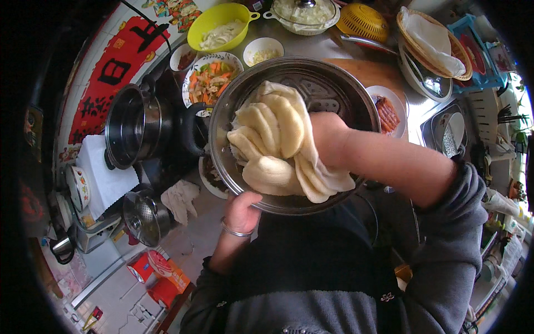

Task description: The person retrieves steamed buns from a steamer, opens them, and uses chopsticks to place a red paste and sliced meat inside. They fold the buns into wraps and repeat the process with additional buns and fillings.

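A round metal steamer tray (340, 83) with holes in its base is held in front of me, tilted. My left hand (243, 211) grips its near left rim, the thumb over the edge. Inside, pale folded steamed buns (271, 128) lie bunched together on a cream steamer cloth (338, 181). My right hand (331, 139) reaches into the tray and is closed on the right side of this cloth, beside the buns; the fingertips are hidden. Part of the perforated base shows bare at the far side.
A deep pot (130, 127) stands left on the stove. Beyond the tray are a bowl of diced vegetables (213, 78), a yellow-green colander (219, 28) and a lidded glass pot (306, 16). A plate of sliced meat (385, 113) sits right, near the sink (448, 131).
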A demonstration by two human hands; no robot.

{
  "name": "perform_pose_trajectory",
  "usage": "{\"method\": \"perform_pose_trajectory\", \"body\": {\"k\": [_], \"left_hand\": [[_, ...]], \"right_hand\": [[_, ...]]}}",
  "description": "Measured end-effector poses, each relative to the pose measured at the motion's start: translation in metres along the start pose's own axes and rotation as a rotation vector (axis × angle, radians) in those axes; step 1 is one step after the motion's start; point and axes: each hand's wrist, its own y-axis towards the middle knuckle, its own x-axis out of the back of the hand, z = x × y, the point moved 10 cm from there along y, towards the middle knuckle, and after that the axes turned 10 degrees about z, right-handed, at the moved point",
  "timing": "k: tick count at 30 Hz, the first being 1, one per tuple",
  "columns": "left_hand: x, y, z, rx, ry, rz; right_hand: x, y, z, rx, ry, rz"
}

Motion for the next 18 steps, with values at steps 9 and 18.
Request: {"method": "perform_pose_trajectory", "body": {"k": [9, 18], "left_hand": [[-0.002, 0.002, 0.013, 0.020, -0.050, 0.022], [-0.002, 0.001, 0.024, 0.050, -0.149, 0.082]], "right_hand": [[0.001, 0.005, -0.021, -0.228, 0.441, 0.215], [-0.041, 0.043, 0.000, -0.418, 2.600, -0.122]]}}
